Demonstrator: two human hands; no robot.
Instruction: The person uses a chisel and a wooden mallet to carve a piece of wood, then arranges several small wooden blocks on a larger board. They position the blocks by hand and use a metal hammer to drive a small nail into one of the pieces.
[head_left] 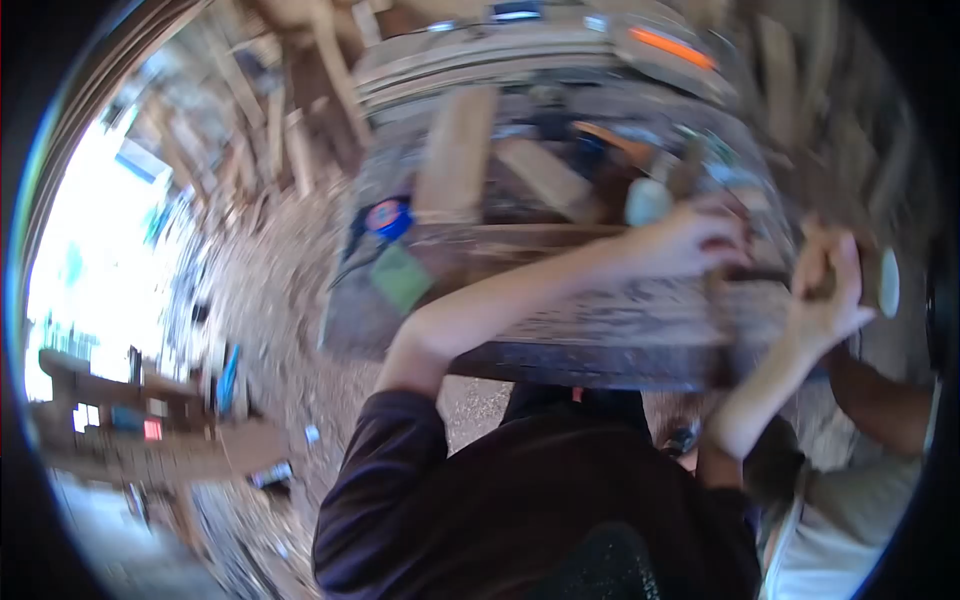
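My left hand (700, 240) reaches over the right part of the wooden workbench (640, 315), its fingers bent and smeared by motion. Whether anything is in them I cannot make out. Just left of it stands a pale, whitish rounded object (648, 203). At the bench's right edge my right hand (832, 290) is raised and closed around a brown round thing with a pale end (887, 283). Blur hides its exact kind.
Wooden boards (455, 155), a blue round container (389, 218) and a green sheet (401, 277) lie on the bench's left side. Another person's arm (880, 405) is close on my right. Timber pieces (240, 130) lean behind; scraps cover the floor.
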